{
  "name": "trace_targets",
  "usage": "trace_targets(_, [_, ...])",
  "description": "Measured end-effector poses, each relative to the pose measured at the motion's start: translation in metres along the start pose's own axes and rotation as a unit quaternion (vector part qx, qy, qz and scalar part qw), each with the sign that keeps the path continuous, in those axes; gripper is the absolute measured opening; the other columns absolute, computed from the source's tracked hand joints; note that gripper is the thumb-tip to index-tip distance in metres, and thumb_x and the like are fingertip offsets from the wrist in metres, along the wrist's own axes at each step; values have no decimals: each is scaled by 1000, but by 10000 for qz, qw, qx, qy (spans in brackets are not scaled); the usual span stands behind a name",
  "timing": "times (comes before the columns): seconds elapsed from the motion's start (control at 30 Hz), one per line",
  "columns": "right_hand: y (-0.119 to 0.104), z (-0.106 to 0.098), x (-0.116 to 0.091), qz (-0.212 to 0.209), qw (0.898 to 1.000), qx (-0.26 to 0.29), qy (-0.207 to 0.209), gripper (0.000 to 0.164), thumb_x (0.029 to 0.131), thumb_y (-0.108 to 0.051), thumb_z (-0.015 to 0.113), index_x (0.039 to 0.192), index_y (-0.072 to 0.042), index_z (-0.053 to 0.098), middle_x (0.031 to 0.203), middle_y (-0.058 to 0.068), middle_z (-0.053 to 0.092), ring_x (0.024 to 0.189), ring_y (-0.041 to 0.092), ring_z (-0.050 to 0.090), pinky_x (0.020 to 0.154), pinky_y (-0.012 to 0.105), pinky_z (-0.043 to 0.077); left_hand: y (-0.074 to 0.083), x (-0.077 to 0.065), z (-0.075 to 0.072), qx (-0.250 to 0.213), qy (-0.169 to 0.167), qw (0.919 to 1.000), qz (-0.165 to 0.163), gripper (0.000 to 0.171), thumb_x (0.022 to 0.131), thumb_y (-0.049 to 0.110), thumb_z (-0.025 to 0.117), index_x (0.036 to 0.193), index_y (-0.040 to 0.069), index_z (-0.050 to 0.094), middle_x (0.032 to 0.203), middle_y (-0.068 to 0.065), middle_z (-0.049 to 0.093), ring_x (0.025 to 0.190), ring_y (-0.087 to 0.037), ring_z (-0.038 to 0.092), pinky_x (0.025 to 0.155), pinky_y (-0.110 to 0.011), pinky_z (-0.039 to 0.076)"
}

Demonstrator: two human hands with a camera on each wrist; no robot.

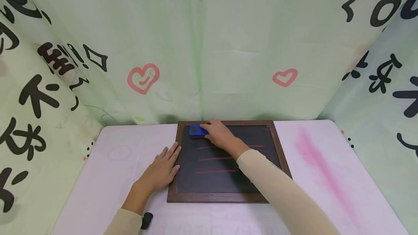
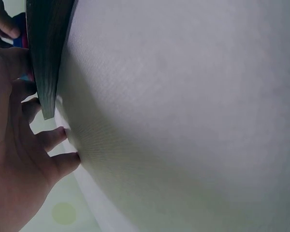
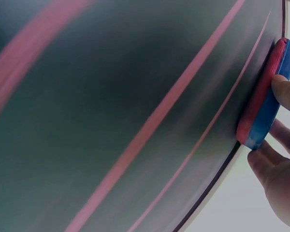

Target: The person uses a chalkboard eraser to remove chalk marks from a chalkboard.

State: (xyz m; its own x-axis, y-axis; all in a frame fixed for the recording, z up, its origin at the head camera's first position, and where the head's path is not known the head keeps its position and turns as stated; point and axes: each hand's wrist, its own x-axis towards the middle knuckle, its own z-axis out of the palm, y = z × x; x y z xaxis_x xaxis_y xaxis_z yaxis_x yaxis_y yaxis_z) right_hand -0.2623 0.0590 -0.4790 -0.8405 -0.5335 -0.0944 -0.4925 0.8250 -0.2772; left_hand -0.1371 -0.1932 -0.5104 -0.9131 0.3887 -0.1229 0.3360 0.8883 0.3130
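Note:
A framed blackboard lies on the table with pink chalk lines drawn across it. Near its top left corner, my right hand grips a blue board eraser between thumb and fingers. In the right wrist view the eraser shows a red felt side against the board. My left hand lies with fingers spread along the frame's left edge, thumb and fingertips at the wood. From the left wrist view, some fingers of that hand reach the white tabletop beside the frame.
The table has a white cloth with a pink smear to the right of the board. Pale green curtains with black lettering and pink hearts surround it at the back and sides. A small black object is beside the left wrist.

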Motion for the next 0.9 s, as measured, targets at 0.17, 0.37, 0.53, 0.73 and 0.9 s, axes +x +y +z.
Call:
trace_targets(0.17, [-14,1,8,-24,10000,-71,-65,50,103,-18,65,151,-14,54,150,13,54,140,32,52,116,44,45,2,1,-1,20,-14,10000,-15,65,111,36,44,166,12,20,175,-6,13,157,-45,21,119,-68,30])
trace_targets(0.37, [-23,3,13,-228,9996,-133,-24,48,102,-17,66,149,-14,56,146,12,57,135,30,55,113,43,47,3,1,-1,14,-23,10000,-56,66,111,35,45,166,11,19,175,-6,13,157,-45,21,119,-68,28])
trace_targets(0.53, [-26,3,11,-300,9995,-117,78,48,100,-17,69,147,-13,58,143,13,59,132,32,57,112,44,48,1,1,0,0,-4,10000,-27,66,111,36,45,166,11,19,175,-6,13,157,-45,20,119,-68,29])
trace_targets(0.73, [-27,4,8,-185,9998,-32,-47,51,99,-23,71,148,-17,58,147,12,56,136,34,54,113,46,46,-1,-1,0,22,90,10000,26,65,110,34,46,166,10,22,174,-8,16,155,-47,24,117,-69,32])
trace_targets(0.9, [-22,3,3,-139,9999,-4,-73,52,98,-25,72,147,-19,58,146,12,57,134,33,54,112,47,47,-1,0,0,-3,16,10000,-19,65,110,35,45,166,12,20,175,-6,14,156,-46,21,118,-69,30])
